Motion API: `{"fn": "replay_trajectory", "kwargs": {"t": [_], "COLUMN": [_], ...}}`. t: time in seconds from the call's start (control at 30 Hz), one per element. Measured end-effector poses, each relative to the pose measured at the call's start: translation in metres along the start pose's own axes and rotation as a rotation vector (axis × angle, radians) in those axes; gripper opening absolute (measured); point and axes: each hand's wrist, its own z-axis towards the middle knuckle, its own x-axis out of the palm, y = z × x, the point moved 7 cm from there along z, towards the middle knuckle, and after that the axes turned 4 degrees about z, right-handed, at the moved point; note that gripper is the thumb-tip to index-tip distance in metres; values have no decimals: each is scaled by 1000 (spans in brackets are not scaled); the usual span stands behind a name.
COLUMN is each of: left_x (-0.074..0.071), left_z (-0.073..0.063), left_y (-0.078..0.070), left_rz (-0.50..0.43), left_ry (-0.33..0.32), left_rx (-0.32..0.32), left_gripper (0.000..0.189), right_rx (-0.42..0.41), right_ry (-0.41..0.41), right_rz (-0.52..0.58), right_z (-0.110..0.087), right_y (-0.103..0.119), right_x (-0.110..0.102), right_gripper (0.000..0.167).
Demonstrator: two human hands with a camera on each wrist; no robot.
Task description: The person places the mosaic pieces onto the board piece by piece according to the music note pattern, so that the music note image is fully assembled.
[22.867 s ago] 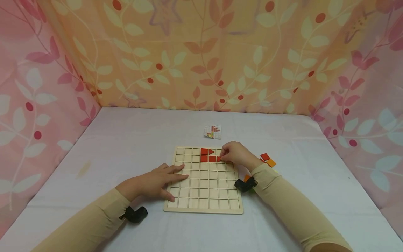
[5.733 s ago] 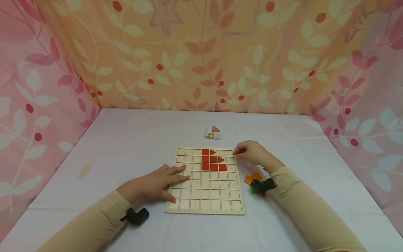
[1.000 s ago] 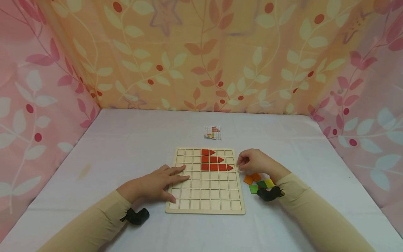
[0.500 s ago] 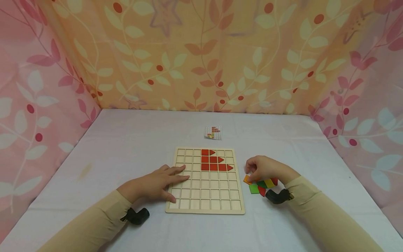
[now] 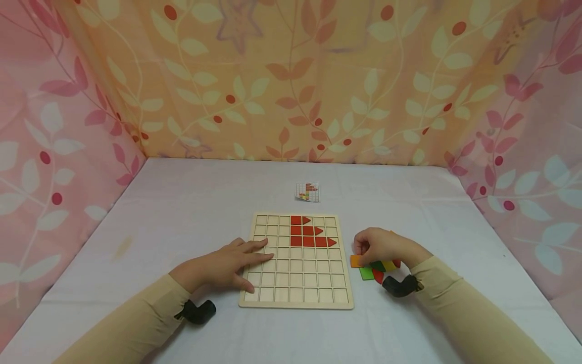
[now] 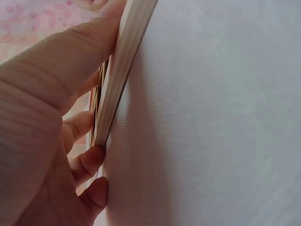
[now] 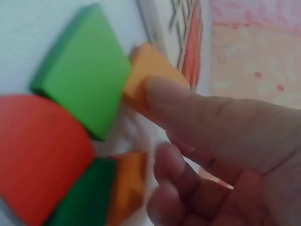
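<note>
My left hand [image 5: 223, 264] lies spread over the left edge of the wooden grid board [image 5: 295, 280], fingers straight; in the left wrist view its thumb [image 6: 61, 61] rests along the board's side. Red square and triangle tiles [image 5: 309, 241] fill parts of the top three rows, each row ending in a right-pointing triangle. Just right of the board, my right hand [image 5: 382, 243] pinches an orange tile [image 7: 141, 75], thumb on its face. A light green tile [image 7: 87, 70], a red round-edged piece [image 7: 42, 155], a dark green piece [image 7: 84, 197] and another orange tile [image 7: 129, 188] lie close by.
A small printed card [image 5: 307, 192] with a coloured grid pattern lies beyond the board. A yellow tile [image 5: 389, 266] shows partly under the right hand. Patterned cloth [image 5: 291, 81] walls the white table [image 5: 191, 197] at the back and sides.
A triangle tile has joined the third row since 5.7 s ago. My right hand has moved from the board's right edge to the loose tiles, and the orange tile has turned slightly. Left hand unchanged.
</note>
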Motion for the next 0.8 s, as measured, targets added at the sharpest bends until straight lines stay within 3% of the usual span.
{"fn": "replay_trajectory", "kwargs": {"t": [0.2,0.47,0.8], "left_x": [0,0,1], "left_z": [0,0,1], "left_y": [0,1,2], "left_rz": [-4,9,8], "left_ry": [1,-6,-3], "left_rx": [-5,3,-4], "left_gripper": [80,79,80], "right_rx": [40,-35,-142], "right_ry": [-39,-110,-147], "right_rz": [49,98,99], "right_z": [3,18,39], "right_y": [8,35,72], "right_x": [-10,-15,0], "right_gripper": [15,12,12]}}
